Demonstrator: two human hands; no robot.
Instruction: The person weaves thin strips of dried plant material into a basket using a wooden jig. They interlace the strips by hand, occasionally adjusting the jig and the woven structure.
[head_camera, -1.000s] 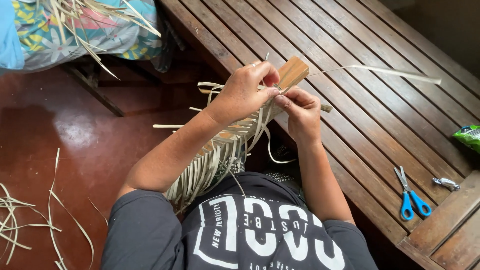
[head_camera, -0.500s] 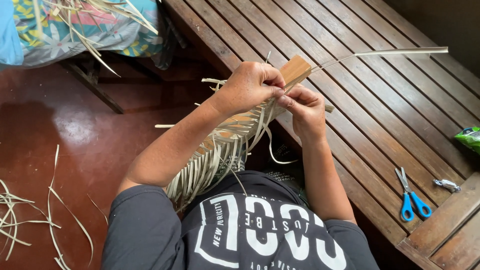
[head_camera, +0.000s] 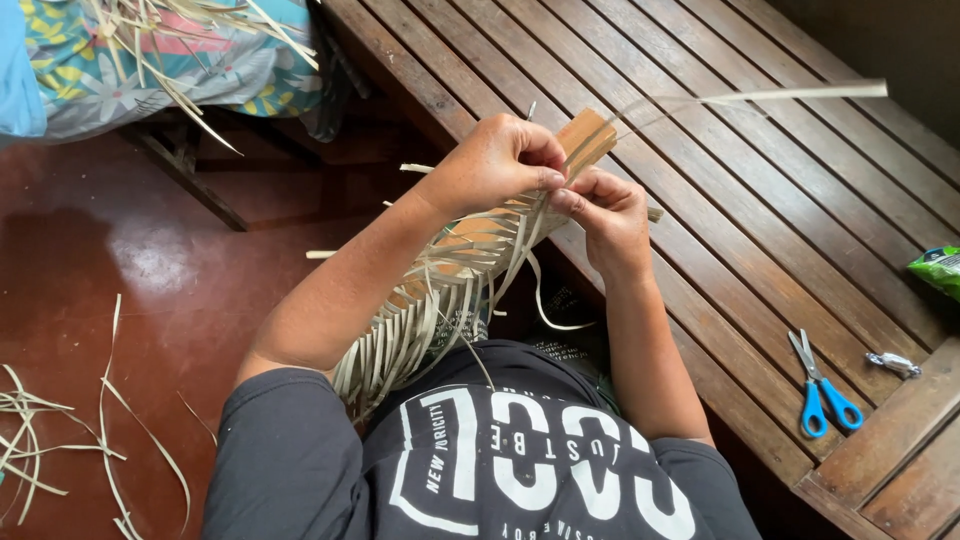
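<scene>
— Above the lap, what is the left hand (head_camera: 497, 163) gripping?
— A wooden block (head_camera: 586, 140) wrapped in pale woven strips (head_camera: 440, 290); the right hand (head_camera: 608, 212) is pinching one long strip (head_camera: 800, 95).

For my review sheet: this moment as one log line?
left hand: grips woven strips on block | right hand: pinches strip | scissors: on bench

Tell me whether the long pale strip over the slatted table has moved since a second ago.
Yes. The long pale strip has swung up and away across the slatted table, farther from the blue scissors.
</scene>
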